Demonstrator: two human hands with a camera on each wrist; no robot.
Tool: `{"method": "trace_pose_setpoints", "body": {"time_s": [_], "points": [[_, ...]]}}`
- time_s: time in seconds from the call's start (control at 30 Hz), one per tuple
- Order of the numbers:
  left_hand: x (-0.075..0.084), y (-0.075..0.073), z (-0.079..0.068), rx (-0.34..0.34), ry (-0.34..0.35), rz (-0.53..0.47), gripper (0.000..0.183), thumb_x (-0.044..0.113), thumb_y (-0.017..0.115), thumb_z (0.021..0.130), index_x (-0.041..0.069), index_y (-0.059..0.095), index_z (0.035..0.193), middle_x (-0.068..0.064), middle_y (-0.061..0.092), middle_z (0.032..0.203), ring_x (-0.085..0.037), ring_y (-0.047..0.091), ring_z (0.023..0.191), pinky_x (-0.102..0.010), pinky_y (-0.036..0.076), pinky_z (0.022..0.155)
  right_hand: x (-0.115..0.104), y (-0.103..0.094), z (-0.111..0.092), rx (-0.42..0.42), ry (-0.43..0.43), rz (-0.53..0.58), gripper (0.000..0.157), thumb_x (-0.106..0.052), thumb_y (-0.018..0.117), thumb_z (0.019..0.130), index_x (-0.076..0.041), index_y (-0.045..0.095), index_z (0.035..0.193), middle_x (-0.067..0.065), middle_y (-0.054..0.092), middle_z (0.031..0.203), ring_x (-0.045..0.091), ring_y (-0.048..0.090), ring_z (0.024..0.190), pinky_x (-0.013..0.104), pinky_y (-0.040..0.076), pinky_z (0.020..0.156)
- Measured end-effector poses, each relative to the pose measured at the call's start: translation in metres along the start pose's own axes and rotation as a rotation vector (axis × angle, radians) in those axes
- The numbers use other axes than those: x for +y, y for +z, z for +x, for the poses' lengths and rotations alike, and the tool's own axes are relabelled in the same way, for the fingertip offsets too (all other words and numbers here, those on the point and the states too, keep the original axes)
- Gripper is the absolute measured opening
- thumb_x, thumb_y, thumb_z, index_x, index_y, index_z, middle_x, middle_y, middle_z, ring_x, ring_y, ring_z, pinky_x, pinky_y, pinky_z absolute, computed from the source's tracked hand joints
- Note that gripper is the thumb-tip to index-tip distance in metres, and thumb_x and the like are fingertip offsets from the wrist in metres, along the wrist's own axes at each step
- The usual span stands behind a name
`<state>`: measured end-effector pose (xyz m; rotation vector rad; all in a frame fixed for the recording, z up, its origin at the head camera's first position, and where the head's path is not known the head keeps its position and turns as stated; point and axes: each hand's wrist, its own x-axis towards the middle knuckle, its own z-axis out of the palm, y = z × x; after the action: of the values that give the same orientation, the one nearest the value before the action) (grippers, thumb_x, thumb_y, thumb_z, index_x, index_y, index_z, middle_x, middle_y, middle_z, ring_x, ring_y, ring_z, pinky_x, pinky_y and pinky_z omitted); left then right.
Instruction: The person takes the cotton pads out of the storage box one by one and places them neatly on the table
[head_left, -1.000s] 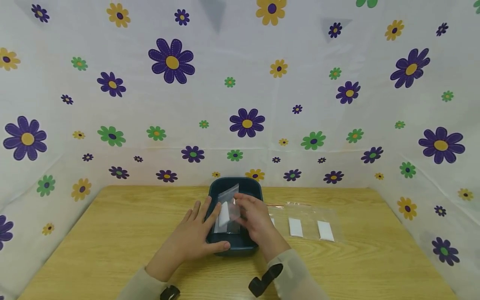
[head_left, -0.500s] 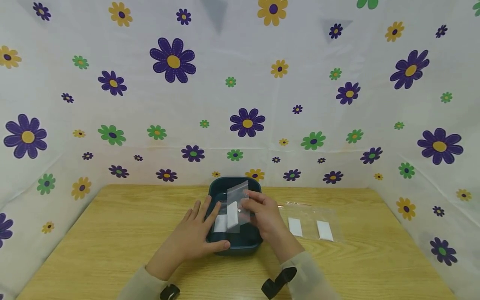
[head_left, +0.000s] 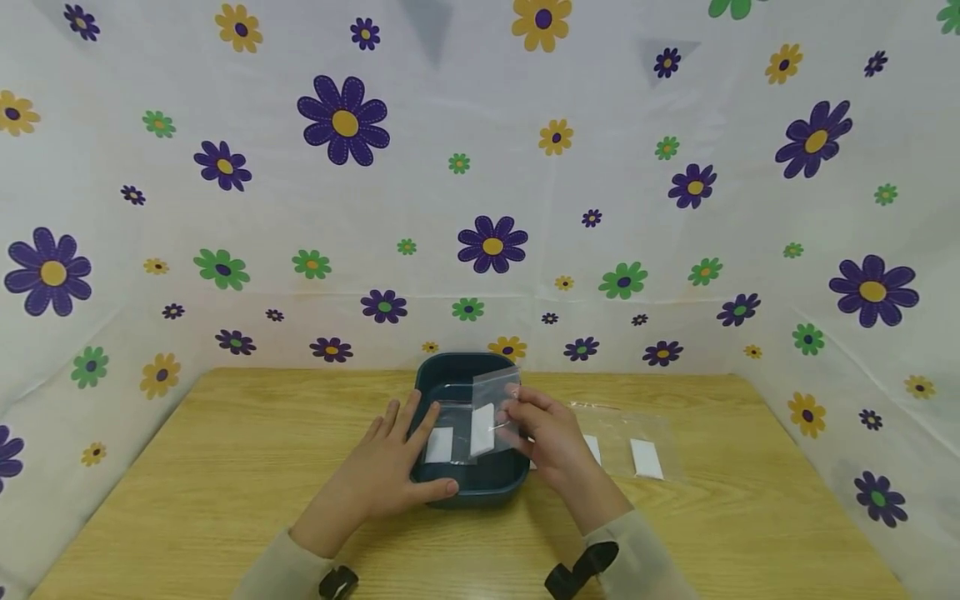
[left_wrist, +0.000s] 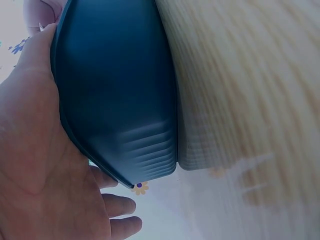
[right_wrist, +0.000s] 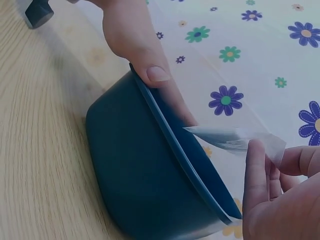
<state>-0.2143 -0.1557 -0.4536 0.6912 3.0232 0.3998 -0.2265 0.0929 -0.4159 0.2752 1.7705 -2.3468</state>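
Observation:
A dark blue plastic basin (head_left: 483, 498) stands on the wooden table. My left hand (head_left: 371, 475) rests on its left rim, fingers spread and straight, thumb over the near corner. With my right hand (head_left: 551, 437) I pinch a clear zip bag (head_left: 482, 429) by its edge; a white flat packet shows inside it. In the right wrist view this bag (right_wrist: 220, 137) hangs tilted above the basin's rim. A similar bag with a white packet (head_left: 439, 446) lies inside the basin, near my left fingers.
Right of the basin, clear bags with white packets (head_left: 647, 459) lie on the table (head_left: 750, 517), partly hidden behind my right hand. A white cloth (head_left: 420, 200) printed with flowers hangs behind the table and along both sides.
My right hand has moved right with the pinched bag, from the basin's middle toward its right rim. The bag lying in the basin has come into fuller view. My left hand stays put.

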Motion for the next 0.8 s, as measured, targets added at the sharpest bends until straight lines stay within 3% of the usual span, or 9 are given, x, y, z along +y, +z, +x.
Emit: {"method": "trace_pose_setpoints", "body": {"time_s": [0.47,0.8], "points": [[0.0,0.0,0.001,0.016,0.005,0.019,0.112,0.088,0.047,0.078,0.021,0.015,0.162,-0.016,0.002,0.168,-0.048,0.006,0.151,-0.064,0.018,0.118,-0.005,-0.026,-0.005,0.047,-0.019,0.053,0.029,-0.009,0.063,0.097,-0.004,0.063,0.126,0.005,0.068,0.099,0.016,0.065,0.091,0.029,0.059,0.081],[0.0,0.001,0.001,0.019,0.009,0.018,0.113,0.088,0.049,0.077,0.021,0.014,0.162,-0.016,0.002,0.168,-0.047,0.005,0.151,-0.064,0.018,0.118,-0.012,-0.043,-0.011,0.083,-0.031,0.031,0.037,-0.01,0.062,0.098,-0.005,0.059,0.134,0.006,0.065,0.114,0.018,0.062,0.104,0.031,0.057,0.087]]}}
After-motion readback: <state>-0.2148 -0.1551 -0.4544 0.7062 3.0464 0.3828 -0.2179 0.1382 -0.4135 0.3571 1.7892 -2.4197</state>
